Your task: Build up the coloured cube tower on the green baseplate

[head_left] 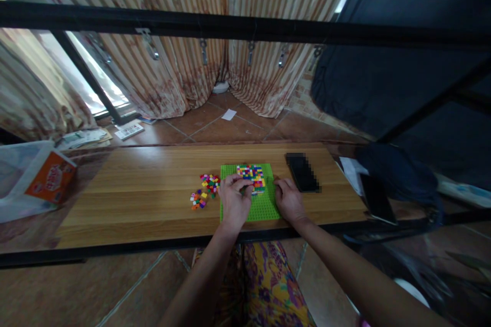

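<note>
A green studded baseplate (264, 209) lies on the wooden table, with a block of small multicoloured toy bricks (258, 173) built up on its upper part. Over the left lower side of this block is my left hand (235, 202), thumb and forefinger pinched together near the bricks; whatever is between the fingertips is too small to make out. My right hand (290, 200) is closed at the baseplate's right edge, its curled fingers gripping the rim. Left of the plate, loose toy bricks (198, 199) are scattered in a pile, partly beside my left hand.
A dark phone (303, 171) lies right of the plate on the wooden table (146, 189). At the far left stands a clear plastic bin (23, 179) with an orange label. Another dark phone (377, 198) lies by a dark bag (399, 168) on the right. A black metal bar (230, 25) crosses ahead.
</note>
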`<state>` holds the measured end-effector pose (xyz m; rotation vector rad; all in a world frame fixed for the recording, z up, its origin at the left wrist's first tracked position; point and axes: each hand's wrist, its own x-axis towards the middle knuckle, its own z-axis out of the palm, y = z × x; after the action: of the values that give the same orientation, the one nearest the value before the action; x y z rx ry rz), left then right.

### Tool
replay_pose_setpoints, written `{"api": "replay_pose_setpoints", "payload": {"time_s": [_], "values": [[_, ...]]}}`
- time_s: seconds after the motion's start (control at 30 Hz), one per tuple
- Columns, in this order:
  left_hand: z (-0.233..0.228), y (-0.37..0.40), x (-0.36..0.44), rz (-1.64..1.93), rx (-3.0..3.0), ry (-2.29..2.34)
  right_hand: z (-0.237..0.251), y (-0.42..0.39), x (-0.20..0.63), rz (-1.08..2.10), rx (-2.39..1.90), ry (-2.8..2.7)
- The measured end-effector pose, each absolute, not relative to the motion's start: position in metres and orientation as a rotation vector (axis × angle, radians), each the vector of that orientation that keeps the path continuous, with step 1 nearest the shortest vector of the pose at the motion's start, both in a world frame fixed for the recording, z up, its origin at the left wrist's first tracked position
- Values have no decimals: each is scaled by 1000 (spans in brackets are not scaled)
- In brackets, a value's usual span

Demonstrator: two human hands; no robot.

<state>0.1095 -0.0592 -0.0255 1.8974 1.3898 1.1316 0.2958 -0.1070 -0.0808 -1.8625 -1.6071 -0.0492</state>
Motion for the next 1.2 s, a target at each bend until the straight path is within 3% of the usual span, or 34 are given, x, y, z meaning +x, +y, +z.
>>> {"api": "replay_pose_setpoints", "payload": {"time_s": [0.83,1.0,1.2], "values": [[-19,-67,121,1146,1743,1524,-86,-108,300,-90,-1852,-1652],[-21,-76,85,1268,1872,1441,-87,-108,302,-92,-1840,-1646],[-48,-85,5,1216,1890,1743,-87,-108,302,-97,-1855,-1658]]}}
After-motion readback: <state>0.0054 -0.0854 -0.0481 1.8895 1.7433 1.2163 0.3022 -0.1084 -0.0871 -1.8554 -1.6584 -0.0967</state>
